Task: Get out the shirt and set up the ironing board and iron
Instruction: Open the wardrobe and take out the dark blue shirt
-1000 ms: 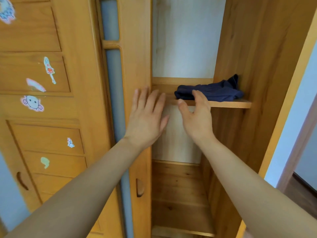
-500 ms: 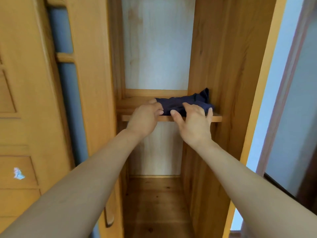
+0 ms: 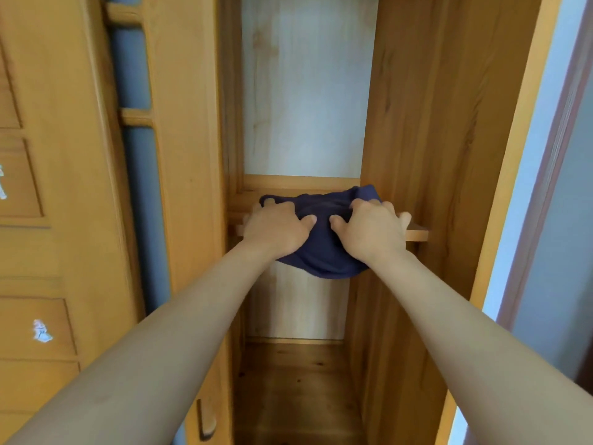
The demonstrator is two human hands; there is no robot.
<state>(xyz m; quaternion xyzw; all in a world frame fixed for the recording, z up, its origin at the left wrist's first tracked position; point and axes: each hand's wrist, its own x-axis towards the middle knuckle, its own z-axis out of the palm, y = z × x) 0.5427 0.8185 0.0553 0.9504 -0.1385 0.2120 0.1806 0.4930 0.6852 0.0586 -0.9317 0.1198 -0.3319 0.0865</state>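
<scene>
A dark navy shirt [image 3: 321,242] lies bunched at the front of a wooden shelf [image 3: 416,234] inside an open wardrobe compartment. Part of the cloth hangs down over the shelf's front edge. My left hand [image 3: 276,229] grips the shirt's left side with the fingers curled into the cloth. My right hand [image 3: 369,231] grips its right side the same way. No ironing board or iron is in view.
The wardrobe's open door [image 3: 189,155] stands to the left with a handle [image 3: 207,423] low down. A wooden side wall [image 3: 426,155] closes the compartment on the right. Below the shelf is the compartment's wooden floor [image 3: 298,396]. Drawers with stickers [image 3: 41,330] are at far left.
Both hands have gone from reaching toward the shelf to closing on the shirt, and the shirt has been drawn forward so that it hangs over the shelf edge. The camera has moved closer.
</scene>
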